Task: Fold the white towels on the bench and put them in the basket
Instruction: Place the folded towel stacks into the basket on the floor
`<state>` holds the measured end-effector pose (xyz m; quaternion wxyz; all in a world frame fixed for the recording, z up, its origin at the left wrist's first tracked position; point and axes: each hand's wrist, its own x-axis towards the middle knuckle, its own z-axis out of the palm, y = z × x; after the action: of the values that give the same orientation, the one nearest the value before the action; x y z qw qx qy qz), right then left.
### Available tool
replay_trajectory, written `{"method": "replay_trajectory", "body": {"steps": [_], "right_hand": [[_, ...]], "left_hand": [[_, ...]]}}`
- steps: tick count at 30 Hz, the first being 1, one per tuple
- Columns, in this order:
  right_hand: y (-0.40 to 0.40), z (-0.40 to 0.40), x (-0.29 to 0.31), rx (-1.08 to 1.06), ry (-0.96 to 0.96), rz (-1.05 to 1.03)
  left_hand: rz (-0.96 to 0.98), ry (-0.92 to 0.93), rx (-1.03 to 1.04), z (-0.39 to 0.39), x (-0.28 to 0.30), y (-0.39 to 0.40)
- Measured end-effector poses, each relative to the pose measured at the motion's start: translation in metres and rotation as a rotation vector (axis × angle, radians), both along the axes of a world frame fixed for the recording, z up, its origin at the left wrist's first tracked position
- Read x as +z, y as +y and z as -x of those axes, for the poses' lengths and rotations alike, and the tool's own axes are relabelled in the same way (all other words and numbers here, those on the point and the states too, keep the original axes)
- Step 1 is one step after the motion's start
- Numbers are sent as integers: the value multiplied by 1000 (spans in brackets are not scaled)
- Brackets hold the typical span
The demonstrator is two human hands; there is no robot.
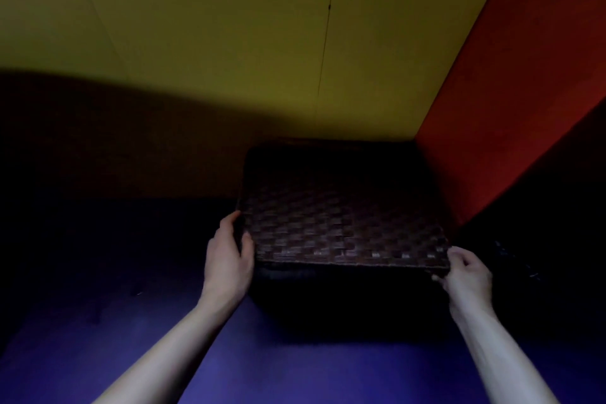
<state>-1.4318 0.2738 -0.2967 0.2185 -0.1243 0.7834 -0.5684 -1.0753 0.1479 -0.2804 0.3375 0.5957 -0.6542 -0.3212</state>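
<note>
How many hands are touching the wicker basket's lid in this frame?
2. The left hand holds the lid at its left edge; the right hand pinches its near right corner.

The single head-worn view looks forward and down, close over a dark woven basket (344, 223).

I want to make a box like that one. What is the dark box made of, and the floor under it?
The dark brown woven basket looks like wicker or rattan strips: its lid shows a checkered over-and-under weave with a slight sheen. It could be plastic imitation; the dim light leaves that open. The left hand and the right hand hold the lid's edges. The blue-purple surface under it looks matte, perhaps fabric or padding.
</note>
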Motion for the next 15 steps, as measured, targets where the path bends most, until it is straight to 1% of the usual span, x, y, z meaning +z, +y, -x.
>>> {"method": "replay_trajectory", "body": {"steps": [3, 7, 10, 15], "right_hand": [[6, 0, -5, 49, 264, -99], [15, -11, -5, 90, 475, -220], [19, -15, -11, 80, 496, -230], [18, -19, -11, 82, 444, -235]], "left_hand": [[-43, 7, 9, -1, -6, 12], [-82, -9, 29, 0, -21, 28], [-83, -1, 42, 0, -25, 33], [-64, -12, 26, 0, -27, 34]]}}
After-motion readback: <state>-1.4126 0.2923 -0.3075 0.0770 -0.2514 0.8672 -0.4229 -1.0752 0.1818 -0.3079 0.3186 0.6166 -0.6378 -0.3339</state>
